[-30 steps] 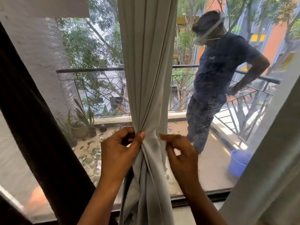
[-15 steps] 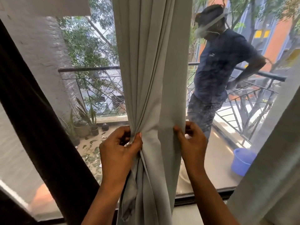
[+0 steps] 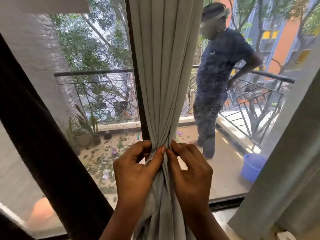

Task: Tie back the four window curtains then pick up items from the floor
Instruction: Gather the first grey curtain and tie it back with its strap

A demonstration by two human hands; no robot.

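A pale grey curtain hangs down the middle of the window, gathered into a tight bunch at hand height. My left hand grips the bunch from the left, thumb pressed across the folds. My right hand pinches the same bunch from the right, its fingertips meeting the left thumb. Below the hands the cloth falls in loose folds. A second pale curtain hangs at the right edge. No tie-back is visible.
A dark window frame slants across the left. Behind the glass a person stands on a balcony with a railing, potted plants, scattered leaves and a blue bucket.
My right hand has swept the curtain's right edge leftward into the bunch, closing up beside the left hand. The curtain is now narrower and more tightly gathered.
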